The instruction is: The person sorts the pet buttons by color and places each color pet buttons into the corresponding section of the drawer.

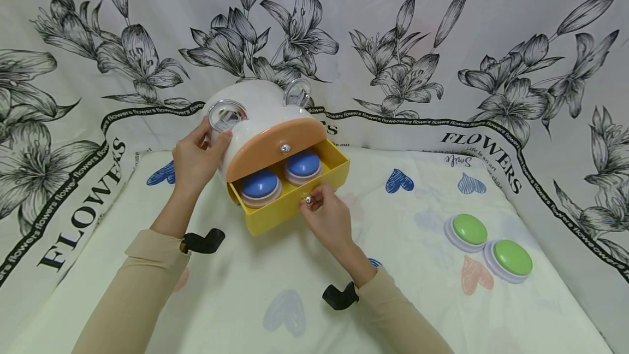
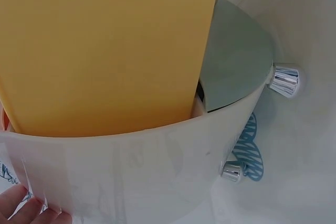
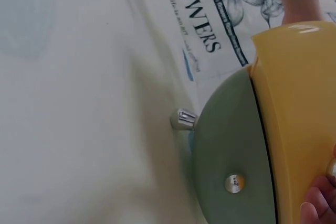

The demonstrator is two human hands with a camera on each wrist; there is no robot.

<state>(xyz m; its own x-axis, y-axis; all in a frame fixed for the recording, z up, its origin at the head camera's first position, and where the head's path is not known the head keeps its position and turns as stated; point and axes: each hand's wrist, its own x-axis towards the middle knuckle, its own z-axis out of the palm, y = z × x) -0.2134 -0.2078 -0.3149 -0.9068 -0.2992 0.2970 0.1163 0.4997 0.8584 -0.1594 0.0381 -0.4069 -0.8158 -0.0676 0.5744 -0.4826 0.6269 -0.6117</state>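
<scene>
Head: yellow drawer [image 1: 280, 210], “FLOWERS” lettering [image 1: 478, 147]

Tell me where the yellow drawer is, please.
The yellow drawer is just left of the head view's centre, below the orange front, its knob in the right hand.

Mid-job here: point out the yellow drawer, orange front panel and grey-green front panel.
Yellow drawer [image 1: 280, 210]: head view, on its front face.
Orange front panel [image 1: 269, 149]: head view, on its flat face.
Grey-green front panel [image 3: 236, 140]: right wrist view, on its face.
</scene>
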